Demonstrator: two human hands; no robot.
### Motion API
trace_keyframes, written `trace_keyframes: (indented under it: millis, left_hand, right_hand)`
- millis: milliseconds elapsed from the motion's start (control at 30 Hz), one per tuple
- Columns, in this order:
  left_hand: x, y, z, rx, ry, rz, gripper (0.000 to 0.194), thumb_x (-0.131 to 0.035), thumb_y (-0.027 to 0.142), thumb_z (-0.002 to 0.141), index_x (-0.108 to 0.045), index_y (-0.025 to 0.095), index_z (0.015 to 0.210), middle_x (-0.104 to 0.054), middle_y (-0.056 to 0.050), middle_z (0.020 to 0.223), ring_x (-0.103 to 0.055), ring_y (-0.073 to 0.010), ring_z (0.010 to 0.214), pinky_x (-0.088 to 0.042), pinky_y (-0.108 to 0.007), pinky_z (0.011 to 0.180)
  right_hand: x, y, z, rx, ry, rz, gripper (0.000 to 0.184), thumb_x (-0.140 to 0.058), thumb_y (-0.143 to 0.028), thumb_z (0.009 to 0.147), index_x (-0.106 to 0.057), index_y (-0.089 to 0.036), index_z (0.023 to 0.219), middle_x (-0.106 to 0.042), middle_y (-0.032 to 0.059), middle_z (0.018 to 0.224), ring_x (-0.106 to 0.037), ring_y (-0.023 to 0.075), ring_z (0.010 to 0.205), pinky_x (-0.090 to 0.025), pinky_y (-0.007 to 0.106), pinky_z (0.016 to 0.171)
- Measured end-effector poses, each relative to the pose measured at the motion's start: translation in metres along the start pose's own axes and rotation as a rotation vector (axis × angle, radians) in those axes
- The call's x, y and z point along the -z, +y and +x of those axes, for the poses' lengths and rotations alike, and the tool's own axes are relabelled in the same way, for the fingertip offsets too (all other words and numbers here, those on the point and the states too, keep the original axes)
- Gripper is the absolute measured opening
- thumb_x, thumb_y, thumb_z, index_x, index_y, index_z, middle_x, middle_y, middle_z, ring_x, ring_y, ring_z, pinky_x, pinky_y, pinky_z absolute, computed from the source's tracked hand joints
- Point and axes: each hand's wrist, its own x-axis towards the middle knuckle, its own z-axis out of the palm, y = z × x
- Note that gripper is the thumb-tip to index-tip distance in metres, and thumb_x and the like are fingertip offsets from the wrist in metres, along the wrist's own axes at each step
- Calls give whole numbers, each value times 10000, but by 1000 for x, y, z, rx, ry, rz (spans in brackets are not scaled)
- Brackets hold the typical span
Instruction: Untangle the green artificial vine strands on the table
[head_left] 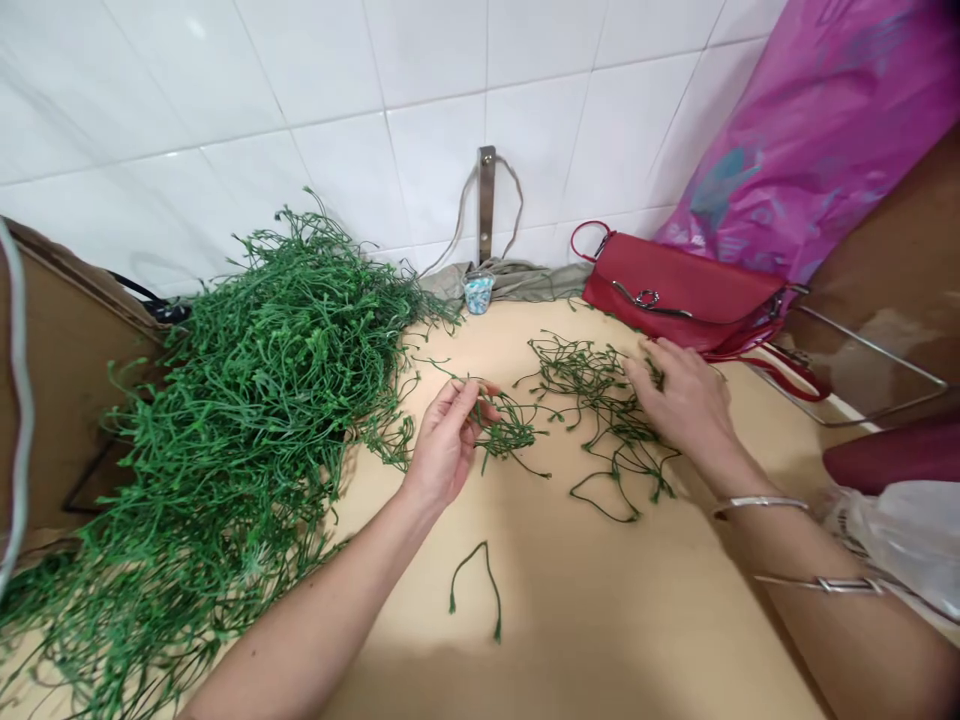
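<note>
My left hand [448, 432] is closed, thumb against fingers, on a small bunch of thin green cords [511, 428] with small knobbed ends. The bunch hangs out to the right of my fingers, just above the tabletop. My right hand [684, 395] is at the right edge of a loose spread of the same cords [585, 380], its thumb and fingers apart. Some cords lie under and between those fingers; whether they touch is hard to tell. A single bent cord [487, 575] lies nearer to me. On the left rises a large tangled heap of green cords [285, 370].
A tan tabletop [585, 620] meets a white tiled wall [435, 150]. At the back stand a small blue-patterned cup [478, 292] and grey cloth [532, 280]. A red handbag [690, 290] and purple plastic bag [817, 130] are at right, a cardboard box [67, 370] at left.
</note>
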Motion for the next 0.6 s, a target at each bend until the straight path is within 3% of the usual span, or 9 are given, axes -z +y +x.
trace_keyframes:
  millis: [67, 133, 333, 467, 600]
  left_hand:
    - [2, 1, 3, -14, 4, 5, 324, -825, 426, 779, -647, 159, 827, -711, 3, 916, -624, -54, 699, -500, -181, 710]
    - [4, 1, 5, -24, 7, 13, 306, -814, 419, 793, -654, 162, 836, -704, 6, 913, -618, -53, 701, -493, -176, 703]
    - [6, 8, 5, -71, 12, 60, 283, -778, 428, 816, -665, 171, 852, -695, -7, 936, -606, -70, 742, -492, -193, 721]
    - [8, 12, 7, -83, 44, 107, 322, -790, 459, 789, -654, 170, 831, -676, 2, 897, -585, -71, 712, -482, -199, 700]
    - [10, 9, 11, -34, 58, 178, 380, -830, 484, 737, -633, 167, 810, -602, 37, 715, -497, -57, 595, -368, -185, 561]
  right_hand:
    - [-15, 3, -2, -96, -98, -55, 551, -430, -525, 982, -597, -205, 1398, -511, 180, 1552, -391, 406, 1470, -244, 743, 1150]
    - [-29, -7, -12, -90, -177, -74, 581, -405, -552, 989, -568, -219, 1437, -482, 158, 1583, -352, 397, 1501, -213, 755, 1159]
    - [-55, -78, -56, 83, -251, 112, 527, -397, -545, 1013, -608, -249, 1393, -538, 151, 1538, -390, 356, 1487, -222, 747, 1163]
    - [-43, -107, -59, 92, -277, 365, 563, -329, -555, 1032, -658, -203, 1322, -594, 173, 1468, -462, 325, 1441, -332, 630, 1178]
    - [-15, -115, -48, 85, -205, 538, 428, -478, -530, 991, -707, -208, 1155, -730, 139, 1200, -651, 280, 1177, -485, 508, 1072]
